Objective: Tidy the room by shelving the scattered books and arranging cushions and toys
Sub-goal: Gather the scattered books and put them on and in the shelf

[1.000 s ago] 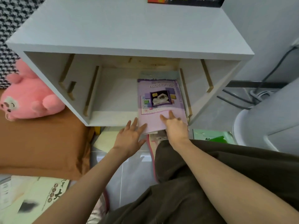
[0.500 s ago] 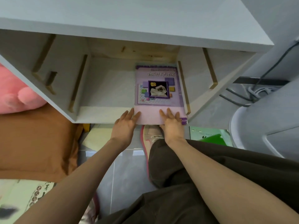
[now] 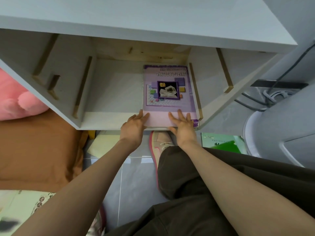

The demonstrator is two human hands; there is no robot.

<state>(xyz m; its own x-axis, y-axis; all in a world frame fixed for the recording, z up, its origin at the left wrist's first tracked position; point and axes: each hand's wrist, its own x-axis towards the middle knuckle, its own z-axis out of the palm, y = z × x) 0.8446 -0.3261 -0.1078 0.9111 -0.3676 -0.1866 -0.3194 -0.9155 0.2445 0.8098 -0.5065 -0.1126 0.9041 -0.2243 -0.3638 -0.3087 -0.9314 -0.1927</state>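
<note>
1. I see a grey open shelf above a tiled floor. The purple book lies flat at its right side, near edge at the lip.
2. The left hand and right hand press it with straight fingers, gripping nothing.
3. I'd push evenly, keeping it square to the right wall.

Bare forearms, dark brown trousers, pink-trimmed cream sneaker
</note>
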